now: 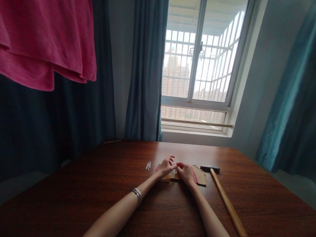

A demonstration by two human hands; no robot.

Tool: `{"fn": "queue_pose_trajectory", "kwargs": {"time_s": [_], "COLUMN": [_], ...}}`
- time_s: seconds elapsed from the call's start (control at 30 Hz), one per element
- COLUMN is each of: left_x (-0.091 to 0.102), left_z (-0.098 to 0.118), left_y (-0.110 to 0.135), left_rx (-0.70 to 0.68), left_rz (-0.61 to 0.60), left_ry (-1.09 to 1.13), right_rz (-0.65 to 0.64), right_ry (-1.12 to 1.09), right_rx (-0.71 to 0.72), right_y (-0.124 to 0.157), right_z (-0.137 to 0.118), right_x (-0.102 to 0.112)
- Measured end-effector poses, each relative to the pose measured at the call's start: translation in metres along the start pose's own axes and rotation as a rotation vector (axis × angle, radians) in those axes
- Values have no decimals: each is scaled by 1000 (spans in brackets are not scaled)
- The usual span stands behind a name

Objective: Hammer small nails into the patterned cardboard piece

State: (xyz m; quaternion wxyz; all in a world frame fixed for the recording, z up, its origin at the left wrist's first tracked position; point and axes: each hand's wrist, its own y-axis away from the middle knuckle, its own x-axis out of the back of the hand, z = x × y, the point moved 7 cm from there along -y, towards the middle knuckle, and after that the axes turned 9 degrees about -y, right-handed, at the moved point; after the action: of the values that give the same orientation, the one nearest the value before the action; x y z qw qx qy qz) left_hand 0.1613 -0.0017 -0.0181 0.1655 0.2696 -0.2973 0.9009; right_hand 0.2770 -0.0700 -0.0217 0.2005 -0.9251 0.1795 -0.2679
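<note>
Both my hands meet over a piece of brown cardboard with pink markings that lies on the wooden table. My left hand has its fingers pinched together at the cardboard's top edge. My right hand rests on the cardboard with its fingers curled, touching the left fingertips. What they pinch is too small to make out. A few thin nails lie just left of my left hand. A hammer with a dark head and long wooden handle lies right of my right hand.
A window with a grille is behind the table, with blue curtains at its sides. A pink cloth hangs at the upper left. My left wrist carries a bracelet.
</note>
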Motion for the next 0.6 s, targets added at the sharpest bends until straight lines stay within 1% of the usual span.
{"fn": "queue_pose_trajectory", "kwargs": {"time_s": [0.13, 0.3, 0.43, 0.6], "left_x": [-4, -10, -10, -7], "left_z": [1, 2, 3, 6], "left_y": [-4, -4, 0, 2], "left_rx": [-28, -51, -39, -20], "left_rz": [-31, -50, -26, -32], "left_ry": [-32, -65, -96, -86], "right_rz": [-18, -22, -8, -6], "right_ry": [65, 124, 141, 162], "right_rx": [18, 14, 24, 23], "right_y": [1, 0, 0, 1], "right_z": [-2, 3, 4, 1], "right_x": [0, -2, -2, 0]}}
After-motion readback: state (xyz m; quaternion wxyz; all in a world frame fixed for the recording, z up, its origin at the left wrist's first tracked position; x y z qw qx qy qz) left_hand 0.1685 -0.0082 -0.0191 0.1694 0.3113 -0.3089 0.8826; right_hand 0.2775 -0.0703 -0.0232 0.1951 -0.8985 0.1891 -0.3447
